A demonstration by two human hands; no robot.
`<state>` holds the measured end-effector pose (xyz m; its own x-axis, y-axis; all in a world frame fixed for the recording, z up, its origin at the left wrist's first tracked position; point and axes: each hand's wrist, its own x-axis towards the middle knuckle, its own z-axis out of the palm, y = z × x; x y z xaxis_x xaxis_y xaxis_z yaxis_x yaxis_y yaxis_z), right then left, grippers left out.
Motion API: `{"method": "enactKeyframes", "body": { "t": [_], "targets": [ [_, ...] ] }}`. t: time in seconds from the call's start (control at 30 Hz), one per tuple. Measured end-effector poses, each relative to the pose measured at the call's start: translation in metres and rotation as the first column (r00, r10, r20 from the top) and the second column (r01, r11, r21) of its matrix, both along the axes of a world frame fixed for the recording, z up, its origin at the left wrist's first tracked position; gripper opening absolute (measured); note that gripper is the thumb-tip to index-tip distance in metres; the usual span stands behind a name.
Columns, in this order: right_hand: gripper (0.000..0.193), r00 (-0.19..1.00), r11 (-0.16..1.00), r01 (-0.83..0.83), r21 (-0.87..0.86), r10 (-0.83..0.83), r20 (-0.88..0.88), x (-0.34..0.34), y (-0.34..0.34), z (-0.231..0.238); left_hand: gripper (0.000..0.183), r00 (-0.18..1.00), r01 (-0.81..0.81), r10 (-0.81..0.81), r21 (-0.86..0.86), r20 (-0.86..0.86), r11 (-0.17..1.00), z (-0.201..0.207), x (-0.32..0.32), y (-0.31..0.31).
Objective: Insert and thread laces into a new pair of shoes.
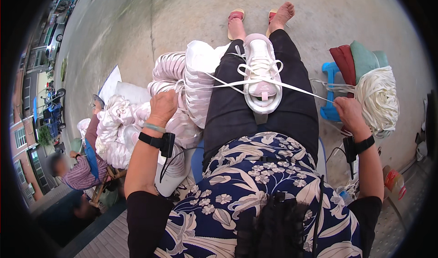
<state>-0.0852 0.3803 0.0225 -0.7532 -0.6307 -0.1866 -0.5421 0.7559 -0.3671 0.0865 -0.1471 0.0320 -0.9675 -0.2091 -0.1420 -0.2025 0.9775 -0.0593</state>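
Shoe (261, 71) on the lap, its lace (292, 87) pulled out to both sides.

The pale pink and white shoe lies sole-down on the person's dark trousers (228, 107), between the thighs, toe pointing away toward the bare feet and sandals (236, 16) on the concrete ground (182, 20). The white lace runs taut across the shoe's mouth: the right hand (349, 112) has its fingers closed on one end out past the right thigh, and the left hand (163, 105) has its fingers curled together on the other end just off the left thigh. A pile of pink-white shoes (137, 121) sits beside the left leg. A bundle of white laces (378, 98) rests on a blue stool (329, 71) by the right hand. Another person (77, 171) sits at the lower left.
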Motion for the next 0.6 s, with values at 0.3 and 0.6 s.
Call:
{"method": "enactKeyframes", "body": {
  "t": [0.3,0.6],
  "targets": [
    [0.020,0.418,0.233,0.896,-0.379,-0.147,0.897,-0.035,-0.050,-0.003,0.016,0.752,-0.230,0.595,0.959,0.284,-0.167,0.034,-0.079,0.030],
    [0.017,0.219,0.338,0.919,-0.205,-0.004,0.976,0.017,-0.132,-0.024,0.016,0.774,-0.511,0.283,0.823,0.566,-0.249,0.005,-0.072,0.125]
  ]
}}
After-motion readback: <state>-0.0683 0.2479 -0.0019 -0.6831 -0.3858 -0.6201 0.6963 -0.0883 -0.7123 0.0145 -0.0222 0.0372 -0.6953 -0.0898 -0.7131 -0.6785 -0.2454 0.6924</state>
